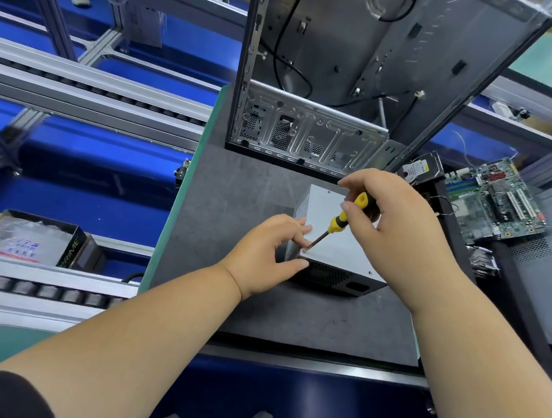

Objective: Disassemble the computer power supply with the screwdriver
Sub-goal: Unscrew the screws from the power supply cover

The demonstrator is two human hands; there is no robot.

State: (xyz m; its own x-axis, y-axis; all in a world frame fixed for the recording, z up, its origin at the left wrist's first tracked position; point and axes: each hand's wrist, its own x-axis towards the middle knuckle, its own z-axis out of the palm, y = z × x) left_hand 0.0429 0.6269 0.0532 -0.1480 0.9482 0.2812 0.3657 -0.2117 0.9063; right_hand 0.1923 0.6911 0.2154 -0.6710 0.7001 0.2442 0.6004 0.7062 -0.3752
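A silver power supply box [342, 249] with a black vented front sits on the dark grey mat [235, 197]. My left hand [263, 251] grips its near left corner, thumb on the front face and fingers on top. My right hand [389, 217] holds a yellow and black screwdriver [339, 220] by the handle. The shaft slants down to the left, and its tip rests on a screw at the top left front corner, right by my left fingertips.
An open, empty computer case [332, 78] stands upright behind the box. A hard drive [420, 167] and a green motherboard [496, 201] lie to the right on a black panel. Roller conveyors [76, 85] run on the left, with a cardboard box [36, 241] of bagged parts.
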